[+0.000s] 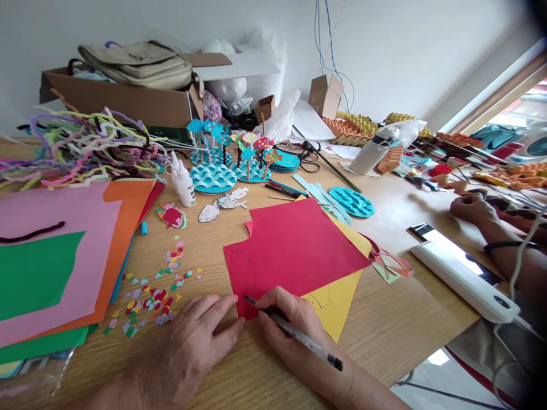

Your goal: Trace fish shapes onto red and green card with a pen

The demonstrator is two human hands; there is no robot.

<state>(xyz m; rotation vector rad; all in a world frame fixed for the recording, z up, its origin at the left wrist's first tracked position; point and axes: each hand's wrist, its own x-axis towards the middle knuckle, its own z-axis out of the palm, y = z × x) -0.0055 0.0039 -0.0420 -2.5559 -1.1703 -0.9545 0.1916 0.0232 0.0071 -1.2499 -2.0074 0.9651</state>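
My right hand (290, 319) is closed round a pen (299, 336), its tip on the lower left part of a red paper sheet (294, 245). Faint drawn outlines run along that sheet's left side. My left hand (196, 336) lies flat with fingers stretched, its fingertips at the sheet's lower left edge. Under the red sheet a yellow sheet (342, 302) sticks out, with a pencil-like outline on it. Small paper confetti pieces (158, 302) are scattered left of my left hand. Orange-handled scissors (387, 259) rest by the sheet's right corner.
Coloured paper sheets (98, 250) are stacked on the left, below a heap of pipe cleaners (94, 142). Glue bottles (184, 185), fish cut-outs (209, 212) and blue wave models (213, 177) stand or lie behind. A white device (465, 282) lies right, near another person's hand (472, 210).
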